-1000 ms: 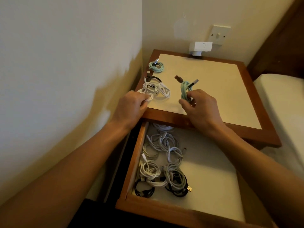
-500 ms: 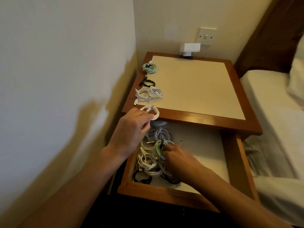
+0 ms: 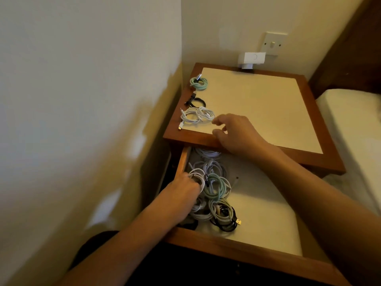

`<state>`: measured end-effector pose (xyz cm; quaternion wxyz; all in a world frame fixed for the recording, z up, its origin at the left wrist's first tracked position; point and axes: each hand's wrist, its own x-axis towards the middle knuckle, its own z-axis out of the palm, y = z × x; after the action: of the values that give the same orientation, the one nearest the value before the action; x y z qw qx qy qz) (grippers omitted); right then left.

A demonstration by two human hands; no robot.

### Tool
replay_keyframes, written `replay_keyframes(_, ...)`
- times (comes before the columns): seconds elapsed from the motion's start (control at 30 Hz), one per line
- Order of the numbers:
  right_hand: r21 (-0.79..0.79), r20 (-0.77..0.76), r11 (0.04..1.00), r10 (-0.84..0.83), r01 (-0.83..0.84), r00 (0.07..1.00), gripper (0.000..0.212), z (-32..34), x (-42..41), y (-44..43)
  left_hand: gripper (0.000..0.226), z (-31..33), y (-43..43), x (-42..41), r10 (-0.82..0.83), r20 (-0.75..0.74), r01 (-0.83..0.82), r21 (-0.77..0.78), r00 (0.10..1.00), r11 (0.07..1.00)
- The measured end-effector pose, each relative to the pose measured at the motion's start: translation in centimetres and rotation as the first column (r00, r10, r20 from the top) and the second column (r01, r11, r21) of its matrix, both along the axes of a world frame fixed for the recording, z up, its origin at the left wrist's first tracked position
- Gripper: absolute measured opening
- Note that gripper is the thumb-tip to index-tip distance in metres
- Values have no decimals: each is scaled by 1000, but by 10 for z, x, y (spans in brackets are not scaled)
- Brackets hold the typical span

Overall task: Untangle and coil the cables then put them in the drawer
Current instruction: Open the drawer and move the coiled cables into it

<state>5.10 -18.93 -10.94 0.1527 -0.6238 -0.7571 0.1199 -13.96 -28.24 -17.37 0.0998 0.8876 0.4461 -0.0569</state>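
My left hand (image 3: 184, 187) is down in the open drawer (image 3: 206, 239), gripping a small white coiled cable (image 3: 198, 176) at the drawer's left side. Beside it lie a green coil (image 3: 216, 185) and several other white and black coils. My right hand (image 3: 235, 134) hovers over the nightstand's front edge, fingers loosely spread and holding nothing, just right of a pair of white coiled cables (image 3: 196, 116) on the top. Behind them on the top sit a black coil (image 3: 196, 102) and a green coil (image 3: 199, 83).
The wooden nightstand (image 3: 257, 108) stands in a corner, with a wall close on the left. A white plug adapter (image 3: 250, 59) hangs under a wall switch (image 3: 273, 43) at the back. A bed (image 3: 350, 129) lies to the right. The drawer's right half shows bare liner.
My left hand carried the white coil from the nightstand's front edge down into the drawer. My right hand left the green coil in the drawer and rose to the white coils on top.
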Motion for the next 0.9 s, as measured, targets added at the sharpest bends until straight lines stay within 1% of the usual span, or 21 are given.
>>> replay_keyframes(0.07,29,29,1000,9,-10,1000,42,-10,-8,28,12,15,8,-2,53,73,-51,-27,996,998)
replay_keyframes(0.1,37,36,999,7,-8,999,44,-14,-11,40,14,22,15,-5,95,151,-90,-34,984,995)
replay_keyframes(0.13,39,47,999,7,-9,999,45,-19,-14,50,16,28,26,-7,127,247,-130,-3,961,991)
replay_keyframes(0.17,33,68,999,7,-9,998,45,-23,-15,58,18,32,39,-8,151,346,-183,61,926,981)
replay_keyframes(0.23,38,128,999,11,-16,992,38,-32,-14,68,21,35,76,-7,145,521,-299,224,841,928)
replay_keyframes(0.27,53,145,998,8,-16,989,33,-35,-13,71,24,34,97,-6,147,560,-349,274,816,896)
replay_keyframes(0.3,70,151,997,2,-12,989,28,-38,-10,71,28,34,118,-4,160,558,-377,299,814,877)
replay_keyframes(0.33,80,152,997,-4,-8,988,26,-39,-6,69,30,33,139,-2,180,512,-374,307,840,875)
replay_keyframes(0.43,94,114,996,-3,-7,993,26,-32,8,48,24,30,175,-2,191,242,-264,315,951,912)
replay_keyframes(0.47,106,80,994,-3,-5,997,27,-27,12,35,24,29,178,-3,163,178,-214,326,970,921)
replay_keyframes(0.5,113,47,994,1,-7,999,27,-22,15,19,25,27,178,-4,134,157,-182,344,978,921)
replay_keyframes(0.53,114,25,993,10,-12,1000,27,-17,17,0,25,27,175,-5,114,167,-168,359,979,918)
replay_keyframes(0.6,83,6,996,45,-45,999,28,-10,18,-43,24,29,162,-8,99,244,-188,375,965,908)
replay_keyframes(0.7,8,19,993,119,-120,993,32,-8,14,-104,18,38,111,-15,98,447,-268,336,889,903)
replay_keyframes(0.73,-18,38,990,142,-141,989,33,-11,11,-119,16,41,86,-16,76,503,-263,312,861,913)
replay_keyframes(0.77,-51,54,986,163,-161,985,32,-16,8,-132,14,44,58,-16,57,529,-240,285,847,928)
replay_keyframes(0.83,-126,77,972,211,-201,974,28,-29,5,-149,20,34,7,-18,57,508,-176,188,859,966)
replay_keyframes(0.9,-213,101,947,267,-241,958,25,-42,3,-156,24,15,-28,-22,59,349,-85,61,935,995)
